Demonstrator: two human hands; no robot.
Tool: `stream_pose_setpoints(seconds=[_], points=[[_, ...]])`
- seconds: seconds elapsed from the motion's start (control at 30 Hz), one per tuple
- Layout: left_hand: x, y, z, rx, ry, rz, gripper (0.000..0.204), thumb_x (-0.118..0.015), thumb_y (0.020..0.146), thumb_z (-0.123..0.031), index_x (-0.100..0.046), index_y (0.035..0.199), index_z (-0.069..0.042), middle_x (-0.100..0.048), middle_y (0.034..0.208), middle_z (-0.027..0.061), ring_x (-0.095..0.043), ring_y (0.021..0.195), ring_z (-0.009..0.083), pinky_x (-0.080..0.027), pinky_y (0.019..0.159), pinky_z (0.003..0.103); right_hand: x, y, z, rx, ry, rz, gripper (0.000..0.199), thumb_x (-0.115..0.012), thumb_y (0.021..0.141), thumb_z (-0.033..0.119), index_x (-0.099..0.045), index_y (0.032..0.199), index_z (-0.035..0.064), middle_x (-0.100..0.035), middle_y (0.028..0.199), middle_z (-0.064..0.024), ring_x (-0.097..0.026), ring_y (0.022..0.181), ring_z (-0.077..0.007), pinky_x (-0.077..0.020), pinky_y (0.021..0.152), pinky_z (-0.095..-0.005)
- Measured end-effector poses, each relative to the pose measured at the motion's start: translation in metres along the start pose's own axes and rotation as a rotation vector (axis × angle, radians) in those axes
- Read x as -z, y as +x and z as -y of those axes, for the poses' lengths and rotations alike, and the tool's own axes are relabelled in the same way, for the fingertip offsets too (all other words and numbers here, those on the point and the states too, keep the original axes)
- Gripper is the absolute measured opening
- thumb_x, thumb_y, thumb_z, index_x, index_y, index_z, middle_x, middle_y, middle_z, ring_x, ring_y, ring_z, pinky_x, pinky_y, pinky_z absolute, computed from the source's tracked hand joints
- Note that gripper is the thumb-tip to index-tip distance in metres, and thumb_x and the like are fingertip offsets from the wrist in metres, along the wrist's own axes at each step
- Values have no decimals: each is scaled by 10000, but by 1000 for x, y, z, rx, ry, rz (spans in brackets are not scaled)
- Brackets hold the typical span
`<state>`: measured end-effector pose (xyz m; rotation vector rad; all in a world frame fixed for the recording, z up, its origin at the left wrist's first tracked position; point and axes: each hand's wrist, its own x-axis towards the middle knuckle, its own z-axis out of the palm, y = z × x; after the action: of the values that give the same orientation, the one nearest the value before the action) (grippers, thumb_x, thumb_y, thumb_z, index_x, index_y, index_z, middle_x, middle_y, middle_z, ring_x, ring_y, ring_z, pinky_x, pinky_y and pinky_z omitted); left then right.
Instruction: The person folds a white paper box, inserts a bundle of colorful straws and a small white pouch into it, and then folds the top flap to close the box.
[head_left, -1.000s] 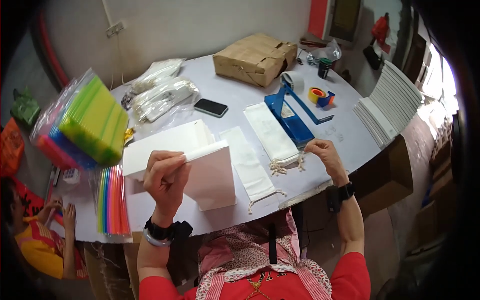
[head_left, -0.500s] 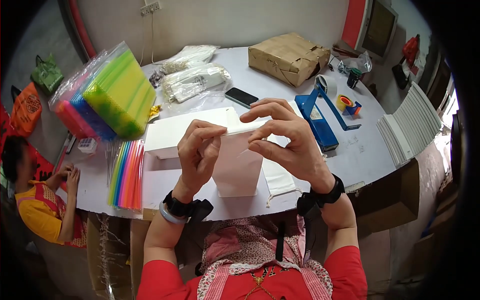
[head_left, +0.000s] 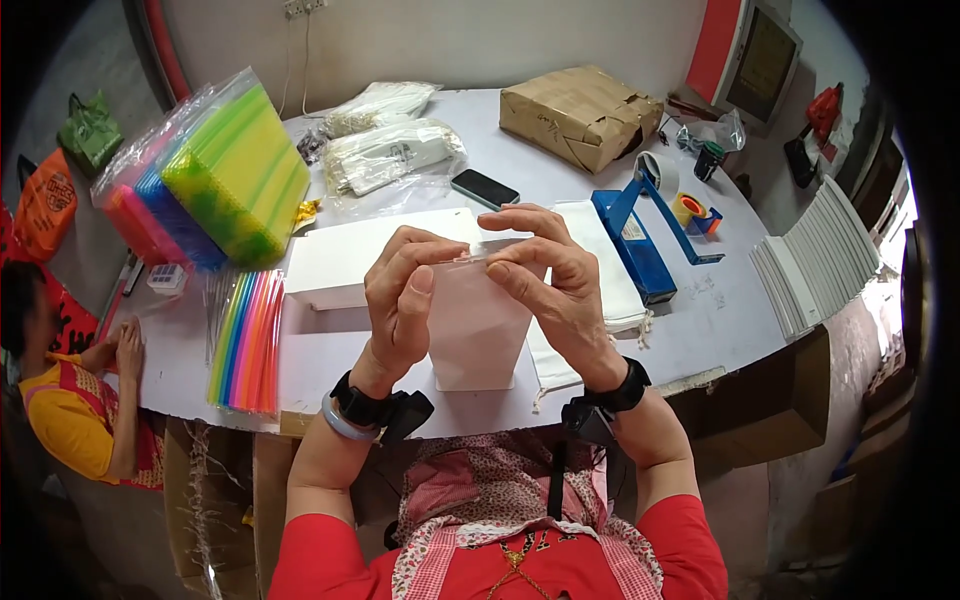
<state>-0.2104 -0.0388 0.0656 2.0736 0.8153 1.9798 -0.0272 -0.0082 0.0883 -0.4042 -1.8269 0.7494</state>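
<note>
A tall white box (head_left: pixel 476 335) stands upright on the table right in front of me. At its top left, my left hand (head_left: pixel 402 295) is closed, fingers curled and fingertips pressing the top edge. On the other side my right hand (head_left: pixel 553 285) pinches the same edge with thumb and fingertips. A thin, shiny line shows along the edge between the hands; whether it is clear tape I cannot tell. Behind the left hand lies another white box (head_left: pixel 345 262) on its side. White drawstring pouches (head_left: pixel 612 265) lie flat beside and under my right hand.
Colourful plastic straws (head_left: pixel 245 345) and bagged bright packs (head_left: pixel 235 175) stand left, near a co-worker's hands (head_left: pixel 128 350). A phone (head_left: pixel 485 188), wrapped pouches (head_left: pixel 395 160) and a brown parcel (head_left: pixel 580 115) sit behind. A blue tape dispenser (head_left: pixel 635 245) and stacked white cards (head_left: pixel 815 260) are right.
My right hand has moved left and down onto the box's top edge, its thumb and fingers closing. My left hand has shifted slightly right. The box stays standing.
</note>
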Motion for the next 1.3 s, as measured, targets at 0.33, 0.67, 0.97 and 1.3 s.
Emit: stream_pose_setpoints(seconds=[0.33, 0.67, 0.97, 1.3], points=[[-4, 0, -3, -34, 114, -4, 167, -645, 848, -114, -658, 976, -8, -609, 838, 118, -598, 747, 193, -470, 643, 283, -8, 0, -10, 104, -31, -80, 101, -712, 815, 98, -719, 904, 50, -651, 1099, -85, -509, 1130, -224, -401, 950, -354], [-16, -12, -18, 184, 119, -159, 310, -724, 812, -75, -603, 1092, -23, -613, 822, 92, -607, 720, 168, -475, 639, 251, -19, -7, 0, 80, -329, -173, 257, -708, 809, 52, -656, 1060, 35, -650, 963, -77, -602, 833, -112, -478, 640, -194], [-13, -22, -39, 149, 197, -122, 423, -698, 835, -78, -526, 1219, -28, -616, 893, 88, -627, 776, 170, -489, 656, 262, -21, -4, 20, -190, -15, -278, 739, -623, 806, -3, -231, 1430, 56, -631, 923, -66, -585, 790, -98, -489, 654, -210], [-4, -14, -50, 285, 113, 54, 560, -675, 864, -117, -420, 1351, -9, -621, 1060, 141, -644, 919, 219, -528, 748, 299, -8, -6, 28, -246, -42, -160, 605, -666, 845, 114, -379, 1372, 42, -658, 879, -67, -611, 779, -112, -480, 654, -233]])
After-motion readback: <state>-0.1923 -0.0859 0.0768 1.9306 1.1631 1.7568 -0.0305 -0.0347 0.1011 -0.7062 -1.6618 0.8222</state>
